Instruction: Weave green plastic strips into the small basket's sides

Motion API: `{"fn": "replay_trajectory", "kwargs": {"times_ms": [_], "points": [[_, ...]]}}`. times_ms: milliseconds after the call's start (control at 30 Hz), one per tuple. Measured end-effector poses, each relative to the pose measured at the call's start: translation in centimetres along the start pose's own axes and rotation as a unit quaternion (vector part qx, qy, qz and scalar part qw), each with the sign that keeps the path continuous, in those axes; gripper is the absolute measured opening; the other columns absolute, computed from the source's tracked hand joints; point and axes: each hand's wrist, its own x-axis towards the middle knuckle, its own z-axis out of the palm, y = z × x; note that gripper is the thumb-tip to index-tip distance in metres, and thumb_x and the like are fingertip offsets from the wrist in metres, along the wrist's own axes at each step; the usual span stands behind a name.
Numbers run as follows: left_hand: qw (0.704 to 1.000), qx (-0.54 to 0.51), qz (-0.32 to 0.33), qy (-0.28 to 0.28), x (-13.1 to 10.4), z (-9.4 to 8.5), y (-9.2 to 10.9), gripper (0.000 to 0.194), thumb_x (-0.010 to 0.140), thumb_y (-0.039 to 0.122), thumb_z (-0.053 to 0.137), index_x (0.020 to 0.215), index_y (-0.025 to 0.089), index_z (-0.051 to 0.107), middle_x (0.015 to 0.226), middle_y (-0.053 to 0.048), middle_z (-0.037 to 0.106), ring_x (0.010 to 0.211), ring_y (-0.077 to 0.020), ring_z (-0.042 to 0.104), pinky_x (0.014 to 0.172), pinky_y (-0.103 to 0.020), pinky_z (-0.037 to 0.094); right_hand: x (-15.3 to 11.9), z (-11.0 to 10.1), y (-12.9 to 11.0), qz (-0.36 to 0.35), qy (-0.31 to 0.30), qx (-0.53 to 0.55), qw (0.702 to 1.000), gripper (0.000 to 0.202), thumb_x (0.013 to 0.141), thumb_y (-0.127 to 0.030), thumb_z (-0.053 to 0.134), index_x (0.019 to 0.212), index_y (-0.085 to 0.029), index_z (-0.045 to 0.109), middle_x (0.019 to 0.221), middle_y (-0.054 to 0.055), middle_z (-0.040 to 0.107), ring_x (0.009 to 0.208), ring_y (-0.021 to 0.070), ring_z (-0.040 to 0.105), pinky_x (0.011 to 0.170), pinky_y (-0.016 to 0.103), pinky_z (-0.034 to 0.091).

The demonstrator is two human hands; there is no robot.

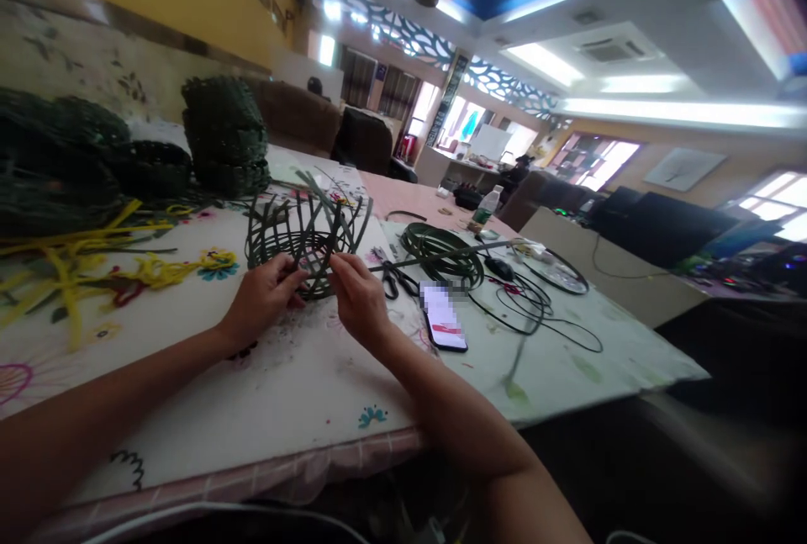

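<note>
A partly woven basket of dark green strips point(283, 235) sits on the flowered tablecloth, its loose strip ends standing up around the rim. My left hand point(268, 296) is closed on the near left side of the basket, fingers bent against the strips. At its near right side my right hand point(359, 296) pinches a green strip between thumb and fingertips. A long green strip point(435, 253) stretches from near my right hand toward the right, over the coiled strips point(441, 251).
Black scissors point(398, 279) and a lit phone point(445, 317) lie right of my right hand. Finished green baskets point(224, 136) stand at the back left, with yellow strips point(63, 275) before them. A bottle point(485, 209), a black mouse point(500, 267) and loose cords are farther right.
</note>
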Motion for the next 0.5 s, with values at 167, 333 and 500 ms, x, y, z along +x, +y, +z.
{"fn": "replay_trajectory", "kwargs": {"times_ms": [167, 333, 500], "points": [[0.995, -0.084, -0.045, 0.004, 0.1, 0.0, 0.2, 0.036, 0.086, 0.055, 0.068, 0.090, 0.021, 0.056, 0.078, -0.002, 0.073, 0.058, -0.0196, 0.073, 0.054, -0.028, 0.059, -0.5, 0.6, 0.5, -0.017, -0.018, -0.078, 0.997, 0.030, 0.107, -0.019, 0.046, 0.100, -0.019, 0.075, 0.124, 0.011, 0.074, 0.098, 0.0151, 0.074, 0.078, 0.022, 0.058], [0.986, -0.132, -0.097, 0.029, 0.1, -0.1, 1.0, 0.024, 0.091, 0.041, 0.064, 0.087, 0.019, 0.056, 0.084, -0.003, 0.074, 0.055, -0.0138, 0.069, 0.053, -0.024, 0.056, -0.8, 0.6, 0.6, -0.035, -0.067, -0.084, 0.994, 0.033, 0.104, -0.012, 0.046, 0.102, -0.024, 0.077, 0.138, 0.003, 0.074, 0.096, 0.0108, 0.076, 0.059, 0.019, 0.046], [0.987, -0.124, -0.097, 0.034, 0.3, -0.6, 1.1, 0.024, 0.091, 0.042, 0.063, 0.087, 0.019, 0.059, 0.070, -0.001, 0.070, 0.049, -0.0124, 0.062, 0.050, -0.022, 0.050, -0.6, 0.6, 1.0, -0.055, -0.181, -0.103, 0.977, 0.033, 0.097, -0.006, 0.049, 0.104, -0.025, 0.075, 0.143, -0.001, 0.071, 0.085, 0.0102, 0.074, 0.051, 0.024, 0.035]]}}
